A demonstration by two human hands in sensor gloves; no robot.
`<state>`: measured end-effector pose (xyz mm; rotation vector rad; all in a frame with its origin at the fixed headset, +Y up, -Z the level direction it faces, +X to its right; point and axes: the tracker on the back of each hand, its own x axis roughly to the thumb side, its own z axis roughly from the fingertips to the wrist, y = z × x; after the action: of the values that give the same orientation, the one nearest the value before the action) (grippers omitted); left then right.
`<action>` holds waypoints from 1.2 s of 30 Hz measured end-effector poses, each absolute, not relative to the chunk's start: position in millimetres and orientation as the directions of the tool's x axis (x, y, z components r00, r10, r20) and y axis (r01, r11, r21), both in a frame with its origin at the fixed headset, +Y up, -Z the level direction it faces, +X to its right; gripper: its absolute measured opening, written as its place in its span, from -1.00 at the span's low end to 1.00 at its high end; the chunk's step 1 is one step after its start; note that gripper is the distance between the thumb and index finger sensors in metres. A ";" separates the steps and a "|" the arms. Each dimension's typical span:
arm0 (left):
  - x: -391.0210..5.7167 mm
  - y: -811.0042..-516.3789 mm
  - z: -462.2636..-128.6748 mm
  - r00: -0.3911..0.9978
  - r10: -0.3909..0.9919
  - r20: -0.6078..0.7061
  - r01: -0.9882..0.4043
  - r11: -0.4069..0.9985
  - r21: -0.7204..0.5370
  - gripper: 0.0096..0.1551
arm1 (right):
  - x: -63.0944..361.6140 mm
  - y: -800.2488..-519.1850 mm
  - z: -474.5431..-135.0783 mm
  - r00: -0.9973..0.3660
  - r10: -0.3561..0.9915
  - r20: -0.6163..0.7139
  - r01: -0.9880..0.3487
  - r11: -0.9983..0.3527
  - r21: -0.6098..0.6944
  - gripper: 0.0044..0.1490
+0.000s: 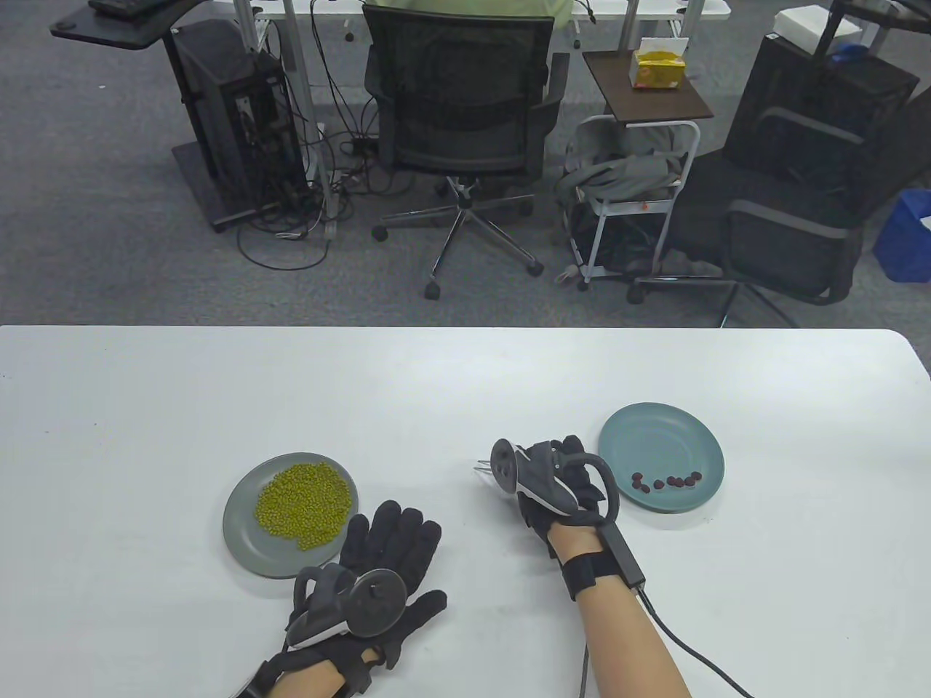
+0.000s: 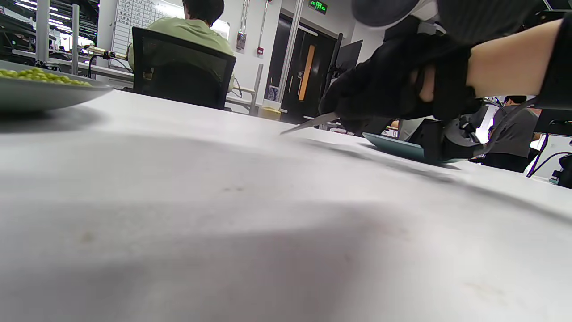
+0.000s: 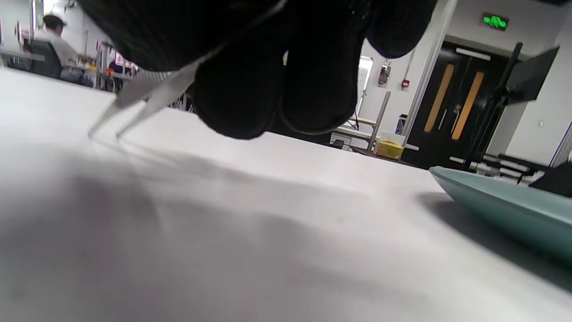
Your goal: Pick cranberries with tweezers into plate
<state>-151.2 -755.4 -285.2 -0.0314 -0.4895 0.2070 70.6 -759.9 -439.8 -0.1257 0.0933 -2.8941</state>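
Note:
Several dark red cranberries (image 1: 665,480) lie in a row in the teal plate (image 1: 660,429) at the right of the table. My right hand (image 1: 556,472) rests on the table just left of that plate and holds metal tweezers (image 1: 480,470). The tweezers' two tips are apart, empty, and touch the table; they also show in the right wrist view (image 3: 134,105) and the left wrist view (image 2: 308,123). My left hand (image 1: 385,560) lies flat on the table, fingers spread, holding nothing.
A grey plate (image 1: 244,527) heaped with green beans (image 1: 304,504) sits left of centre, right beside my left hand. A cable (image 1: 698,647) runs from the right wrist to the front edge. Office chairs and a cart stand beyond the table's far edge.

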 end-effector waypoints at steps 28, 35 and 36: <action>-148.9 -758.3 -281.5 0.863 0.165 0.478 -0.170 0.985 -0.035 0.03 | 160.7 -729.6 -284.5 -0.865 0.151 0.478 -0.226 -0.969 -0.103 -0.14; -146.4 -761.4 -281.5 0.866 0.155 0.476 -0.139 0.988 -0.069 0.02 | 159.1 -728.9 -285.7 -0.893 0.060 0.447 -0.122 -0.986 -0.113 0.05; -146.2 -761.6 -281.4 0.866 0.156 0.475 -0.140 0.988 -0.070 0.02 | 158.8 -729.3 -285.8 -0.896 0.063 0.441 -0.125 -0.986 -0.114 0.04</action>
<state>-146.2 -761.6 -281.4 -0.0334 -0.5003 0.1551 158.8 -729.3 -285.8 -0.7242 0.2266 -3.1481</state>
